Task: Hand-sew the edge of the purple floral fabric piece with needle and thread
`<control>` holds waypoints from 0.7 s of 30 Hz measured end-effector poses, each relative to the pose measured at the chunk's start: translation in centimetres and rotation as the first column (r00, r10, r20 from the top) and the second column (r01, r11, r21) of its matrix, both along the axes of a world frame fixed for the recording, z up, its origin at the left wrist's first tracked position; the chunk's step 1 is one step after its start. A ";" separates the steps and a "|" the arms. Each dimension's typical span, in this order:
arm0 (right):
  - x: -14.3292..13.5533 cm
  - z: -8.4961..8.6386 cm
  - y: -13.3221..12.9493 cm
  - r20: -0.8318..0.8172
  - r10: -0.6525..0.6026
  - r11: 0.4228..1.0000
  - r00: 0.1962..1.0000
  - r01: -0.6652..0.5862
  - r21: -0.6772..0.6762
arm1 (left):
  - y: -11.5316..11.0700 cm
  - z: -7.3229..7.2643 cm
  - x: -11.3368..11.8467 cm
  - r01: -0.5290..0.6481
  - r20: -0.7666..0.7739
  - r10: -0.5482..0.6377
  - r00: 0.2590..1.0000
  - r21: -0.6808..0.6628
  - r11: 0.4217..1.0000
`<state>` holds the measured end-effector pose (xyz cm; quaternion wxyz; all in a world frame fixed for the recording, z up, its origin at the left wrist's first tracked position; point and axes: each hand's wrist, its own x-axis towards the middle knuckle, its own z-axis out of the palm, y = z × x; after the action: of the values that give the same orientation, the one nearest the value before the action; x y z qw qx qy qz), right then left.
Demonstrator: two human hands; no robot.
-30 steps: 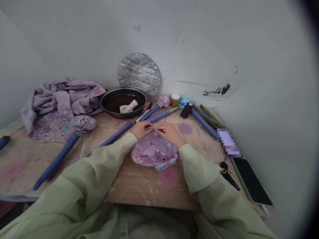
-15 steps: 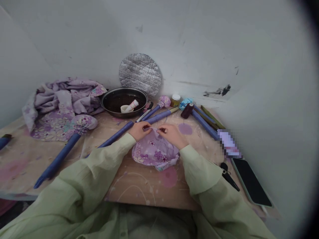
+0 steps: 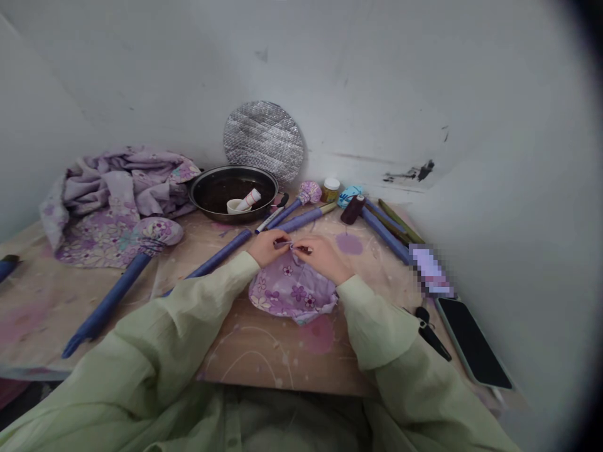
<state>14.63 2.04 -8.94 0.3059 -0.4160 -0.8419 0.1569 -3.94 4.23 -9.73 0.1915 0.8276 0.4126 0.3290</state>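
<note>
A purple flowered cloth [image 3: 294, 292] hangs bunched between my hands and rests on the table at the centre. My left hand [image 3: 271, 247] pinches its upper edge from the left. From the right, my right hand [image 3: 325, 254] pinches the same edge, its fingertips close to those of the left. The gathered bit between the fingertips is too small to make out in detail. A dark thread spool [image 3: 353, 209] stands tilted beyond my right hand, and a white marker [image 3: 269, 221] lies just beyond the left.
Left are a cloth heap [image 3: 117, 207] and a cloth-headed blue stick [image 3: 110, 301]. A black pan [image 3: 202, 204] holding a small cup stands before a silver disc [image 3: 264, 138]. Scissors [image 3: 434, 339] and a phone [image 3: 473, 342] lie right. Blue sticks [image 3: 384, 233] lie at the back right.
My hands' fingertips have come closer together, and the cloth's top edge, stretched between them before, is now gathered to a small point.
</note>
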 end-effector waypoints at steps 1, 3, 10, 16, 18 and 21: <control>0.0 0.0 0.0 -0.001 0.001 1.000 1.000 -0.001 0.001 | -0.1 0.0 -0.1 0.013 0.002 -0.013 1.000 -0.003 1.000; 0.0 0.0 0.0 -0.003 0.002 1.000 1.000 -0.002 0.004 | -0.2 0.1 -0.3 0.035 0.007 -0.035 0.999 -0.007 0.999; 0.1 -0.1 0.1 0.001 0.016 1.000 1.000 -0.016 0.015 | -0.3 0.0 -0.6 0.084 0.035 -0.084 0.996 -0.013 0.996; 0.1 0.2 -0.1 0.034 0.037 0.999 0.999 -0.038 0.032 | -0.3 0.1 -0.3 0.121 0.044 -0.120 0.992 -0.018 0.992; 0.1 0.3 -0.2 0.039 0.036 0.999 0.999 -0.037 0.032 | -0.4 0.2 -0.3 0.129 0.048 -0.128 0.991 -0.019 0.991; 0.2 0.6 -0.3 0.043 0.028 0.999 0.999 -0.029 0.021 | -0.4 0.2 -0.3 0.141 0.053 -0.140 0.989 -0.021 0.990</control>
<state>14.79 1.75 -8.38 0.2900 -0.4039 -0.8557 0.1434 -4.27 3.79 -9.56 0.2351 0.8434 0.3522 0.3308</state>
